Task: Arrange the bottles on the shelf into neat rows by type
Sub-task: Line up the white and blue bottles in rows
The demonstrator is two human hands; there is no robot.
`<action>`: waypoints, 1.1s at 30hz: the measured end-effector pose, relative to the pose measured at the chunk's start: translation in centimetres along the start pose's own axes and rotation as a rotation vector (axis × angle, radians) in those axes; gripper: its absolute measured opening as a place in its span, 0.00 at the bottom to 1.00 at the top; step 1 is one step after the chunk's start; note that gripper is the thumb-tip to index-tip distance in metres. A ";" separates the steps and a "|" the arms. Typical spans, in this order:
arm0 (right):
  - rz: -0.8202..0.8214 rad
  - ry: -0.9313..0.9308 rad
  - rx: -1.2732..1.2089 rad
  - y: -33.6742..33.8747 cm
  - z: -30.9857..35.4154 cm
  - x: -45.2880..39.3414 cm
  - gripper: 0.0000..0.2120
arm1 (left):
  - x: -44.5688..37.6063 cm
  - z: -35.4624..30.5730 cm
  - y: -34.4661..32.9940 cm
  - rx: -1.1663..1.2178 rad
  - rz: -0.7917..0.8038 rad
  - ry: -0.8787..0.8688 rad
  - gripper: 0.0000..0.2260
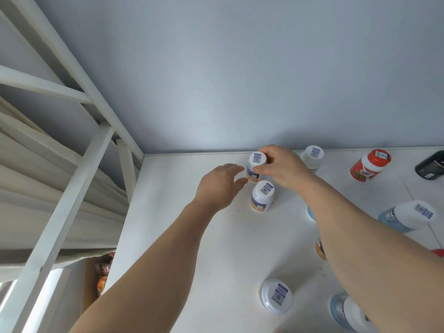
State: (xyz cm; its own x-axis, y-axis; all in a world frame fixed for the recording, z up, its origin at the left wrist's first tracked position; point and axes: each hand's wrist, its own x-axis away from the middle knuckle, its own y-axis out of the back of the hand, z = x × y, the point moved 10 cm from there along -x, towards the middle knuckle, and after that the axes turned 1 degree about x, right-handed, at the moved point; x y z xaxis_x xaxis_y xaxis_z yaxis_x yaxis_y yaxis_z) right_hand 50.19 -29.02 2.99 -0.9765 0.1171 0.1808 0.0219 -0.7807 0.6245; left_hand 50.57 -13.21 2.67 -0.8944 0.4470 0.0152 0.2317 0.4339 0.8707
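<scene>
Step in hand: you place orange-label bottle (255, 167) at back of shelf (182, 212), near wall.
Right hand (278, 165): grip closed round that bottle's cap.
Left hand (219, 186): fingers relaxed, holding nothing, just beside bottle.
Matching bottle (262, 196) stands just in front.
Next move: line the two up, then let go.
Labels: code stickers on caps; text unreadable.

Matt white shelf (192, 236) — smooth plastic bottles (262, 195), paper labels

White-capped bottle (256, 167) (orange-blue label)
</scene>
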 end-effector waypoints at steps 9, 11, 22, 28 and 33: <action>-0.093 0.033 0.110 2.4 2.0 0.8 0.22 | 1.1 -1.7 2.4 -0.112 -0.088 -0.052 0.16; -0.170 0.128 0.304 3.5 4.1 2.1 0.14 | 1.7 -2.8 3.1 -0.212 -0.122 -0.108 0.15; -0.161 0.360 0.748 2.9 8.6 12.0 0.12 | 7.7 -8.6 6.2 -0.334 -0.270 -0.297 0.11; -0.279 0.321 0.720 4.4 8.7 19.0 0.12 | 13.5 -11.7 7.1 -0.274 -0.297 -0.394 0.12; -0.368 0.323 0.651 5.5 9.3 25.7 0.10 | 19.2 -14.0 7.7 -0.210 -0.345 -0.427 0.12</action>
State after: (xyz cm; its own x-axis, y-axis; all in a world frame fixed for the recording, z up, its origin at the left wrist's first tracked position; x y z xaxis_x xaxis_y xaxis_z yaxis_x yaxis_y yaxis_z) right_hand 27.16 -24.58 18.13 -0.9570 0.0361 -0.2877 -0.2889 -0.2015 0.9359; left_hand 29.82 -12.25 16.55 -0.6612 0.6021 -0.4475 -0.1652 0.4651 0.8697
